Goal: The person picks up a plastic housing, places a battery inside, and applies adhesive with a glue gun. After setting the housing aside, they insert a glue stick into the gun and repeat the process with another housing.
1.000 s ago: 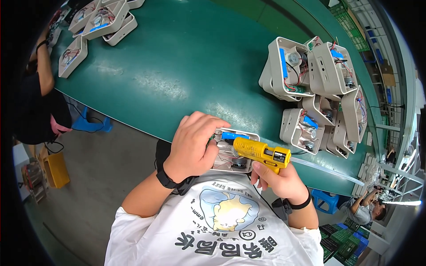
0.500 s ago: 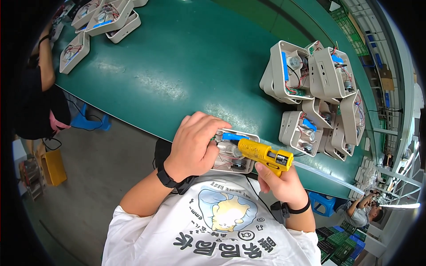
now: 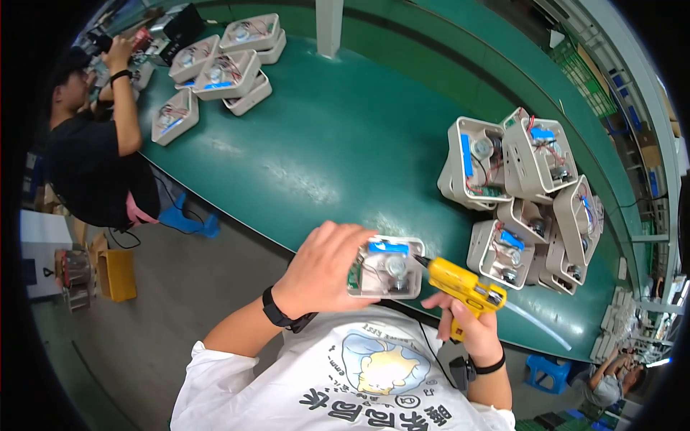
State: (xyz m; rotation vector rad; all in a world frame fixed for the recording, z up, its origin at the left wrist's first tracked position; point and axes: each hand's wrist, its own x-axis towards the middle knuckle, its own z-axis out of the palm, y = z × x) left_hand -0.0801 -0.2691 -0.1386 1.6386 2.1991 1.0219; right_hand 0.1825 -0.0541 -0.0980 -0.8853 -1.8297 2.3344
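Note:
My left hand point(image 3: 321, 271) grips the left side of a white plastic housing point(image 3: 379, 279) over the table's near edge. Its open side shows a blue wrapped block point(image 3: 388, 248), thin wires, a round clear part and a green circuit board next to my fingers. My right hand point(image 3: 471, 329) is wrapped around the handle of a yellow hot glue gun point(image 3: 460, 282). The dark nozzle is at the housing's upper right edge; whether it touches cannot be told. A translucent glue stick point(image 3: 539, 327) juts from the gun's back end.
Stacked housings with wires inside point(image 3: 496, 248) stand on the green table point(image 3: 323, 122) at right. More housings point(image 3: 228, 75) lie at the far left, near a co-worker in black point(image 3: 93, 154). A grey post point(image 3: 328, 29) rises at the back. Blue stools point(image 3: 546, 373) stand by the table.
The glue gun has drawn back to the right, its nozzle leaving the inside of the housing. The housing is tilted differently in my left hand. The whole view has shifted, showing more at left.

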